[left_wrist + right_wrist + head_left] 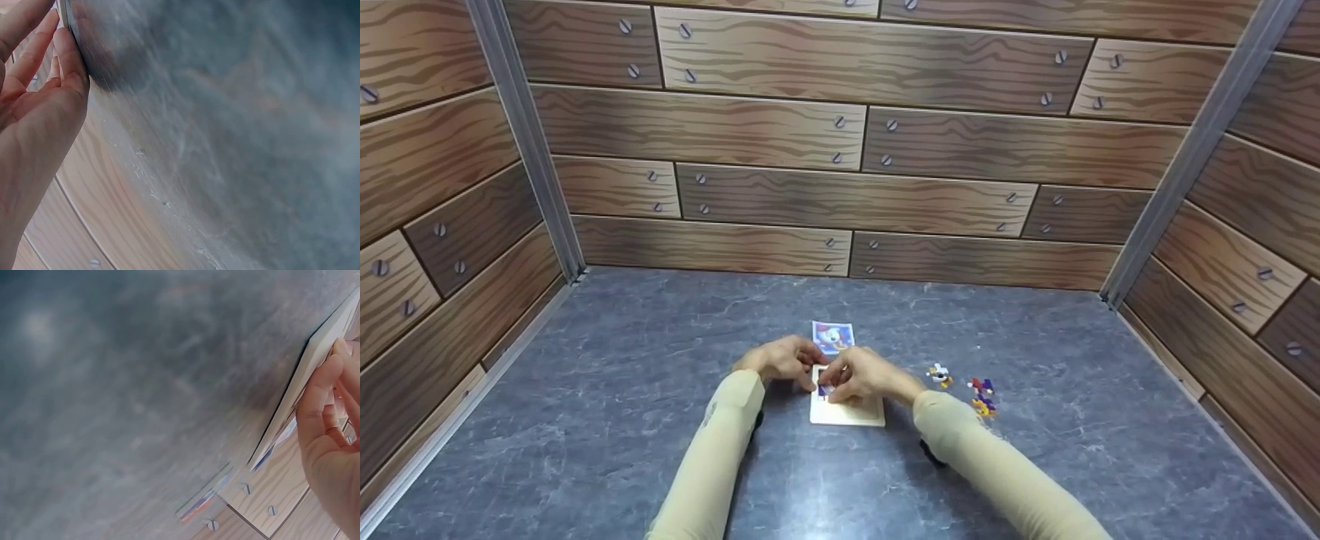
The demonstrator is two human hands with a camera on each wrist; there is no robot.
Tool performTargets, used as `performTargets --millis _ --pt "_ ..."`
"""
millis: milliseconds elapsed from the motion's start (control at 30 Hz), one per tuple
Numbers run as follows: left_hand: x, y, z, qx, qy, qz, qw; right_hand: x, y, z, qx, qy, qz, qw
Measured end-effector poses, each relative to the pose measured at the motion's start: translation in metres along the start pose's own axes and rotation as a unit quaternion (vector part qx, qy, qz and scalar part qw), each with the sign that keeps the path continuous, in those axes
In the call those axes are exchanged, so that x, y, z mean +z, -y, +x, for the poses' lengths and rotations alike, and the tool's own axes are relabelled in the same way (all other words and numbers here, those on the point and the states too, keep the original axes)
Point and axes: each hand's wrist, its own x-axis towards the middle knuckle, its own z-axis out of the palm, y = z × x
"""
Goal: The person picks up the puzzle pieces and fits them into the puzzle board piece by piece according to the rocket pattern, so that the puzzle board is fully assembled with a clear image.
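Observation:
A pale wooden puzzle tray lies flat before the person. The left hand steadies its left edge, with fairly straight fingers; its thumb is at the tray's side in the left wrist view. Over the tray's upper part, the right hand has curled fingers and pinches a small purple-and-white puzzle piece against the surface. Its fingers hide much of that piece. In the right wrist view, the right hand's fingertips meet on the tray's face.
Behind the tray lies a blue picture card with a white character. To the right are loose puzzle pieces, a white one and a red, purple and yellow cluster. Wood-patterned walls surround the grey marbled table.

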Motion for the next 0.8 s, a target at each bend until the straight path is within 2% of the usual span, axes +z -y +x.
performTargets --millis 167,500,800 --pt "0.0001 0.0008 -0.0003 0.002 0.001 -0.007 1.0 0.0005 0.0017 0.0005 0.014 0.003 0.002 1.0" --pt "-0.0003 -0.002 -0.0013 0.0 0.002 -0.02 0.9998 -0.0021 0.0026 -0.0008 -0.018 0.0 -0.023 1.0" --pt "0.0001 -0.0002 -0.0004 -0.001 0.001 -0.014 0.9999 -0.0017 -0.0001 0.0002 -0.022 0.009 -0.01 1.0"
